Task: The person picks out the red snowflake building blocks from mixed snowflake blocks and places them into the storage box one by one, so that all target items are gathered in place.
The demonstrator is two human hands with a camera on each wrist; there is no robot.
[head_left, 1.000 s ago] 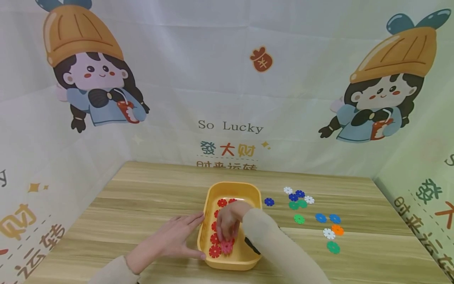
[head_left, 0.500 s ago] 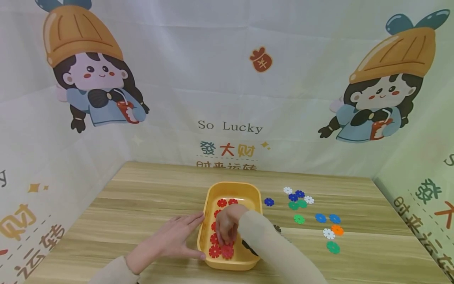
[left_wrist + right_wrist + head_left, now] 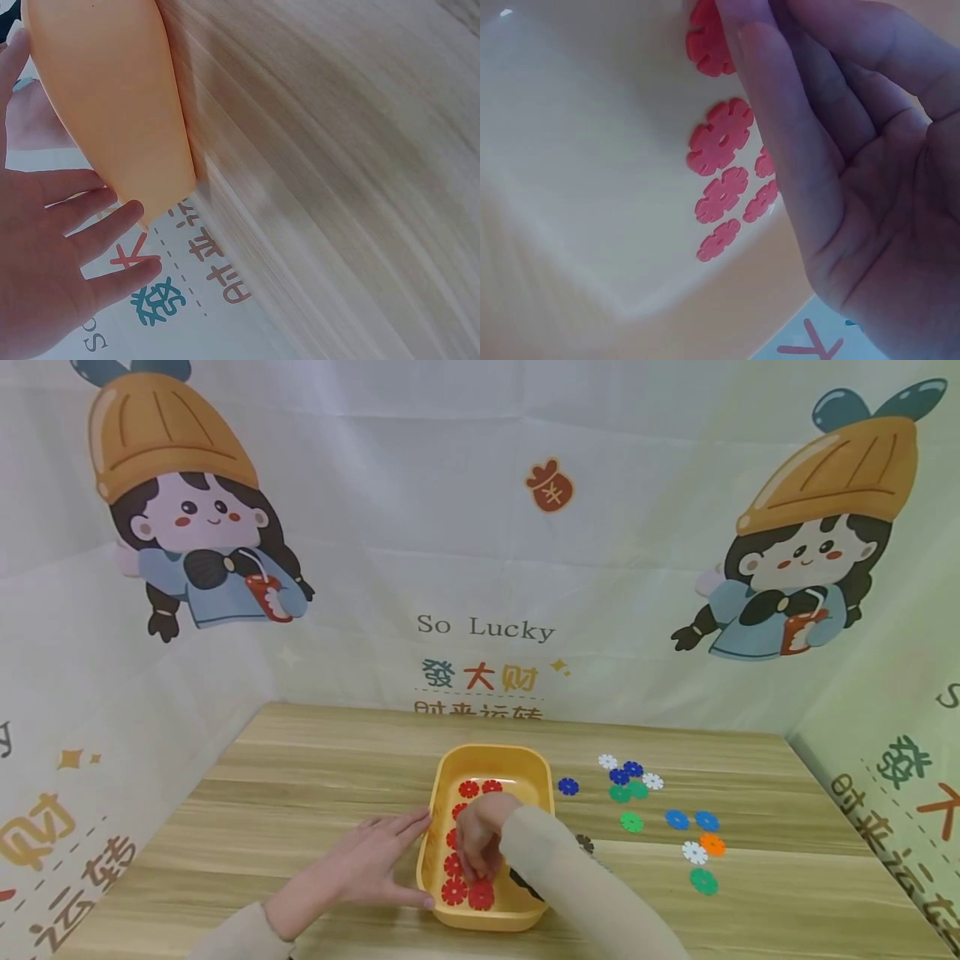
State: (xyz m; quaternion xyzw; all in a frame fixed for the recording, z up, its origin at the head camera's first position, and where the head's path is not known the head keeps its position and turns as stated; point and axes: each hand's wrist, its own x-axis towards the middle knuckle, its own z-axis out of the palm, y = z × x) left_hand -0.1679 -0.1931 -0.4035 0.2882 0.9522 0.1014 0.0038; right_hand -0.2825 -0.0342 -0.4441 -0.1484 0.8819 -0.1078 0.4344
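Observation:
A yellow tray (image 3: pixel 495 922) stands on the table, with red flower-shaped plastic discs (image 3: pixel 453 891) lying in it in rows. My left hand (image 3: pixel 367 860) rests along the tray's left wall, fingers spread and fairly straight. In the left wrist view those fingers lie at the rim of the tray (image 3: pixel 112 90). My right hand (image 3: pixel 480 835) reaches down inside the tray, its fingertips pinched at the upper edge of a red slotted disc (image 3: pixel 481 897) near the front end. In the right wrist view, more red discs (image 3: pixel 721 139) line up beside the fingers; the fingertips are out of frame.
Loose slotted discs lie right of the tray: blue (image 3: pixel 568 787), green (image 3: pixel 632 822), white (image 3: pixel 694 853) and orange (image 3: pixel 712 845). A dark disc (image 3: pixel 585 843) shows beside the right sleeve (image 3: pixel 570 868). A printed cloth (image 3: pixel 375 527) hangs behind the wooden table (image 3: pixel 315 760).
The red disc at my right fingertips has shifted slightly toward the tray's front end and lies beside its neighbour. The right forearm has moved slightly left, uncovering the dark disc. My left hand has stayed put.

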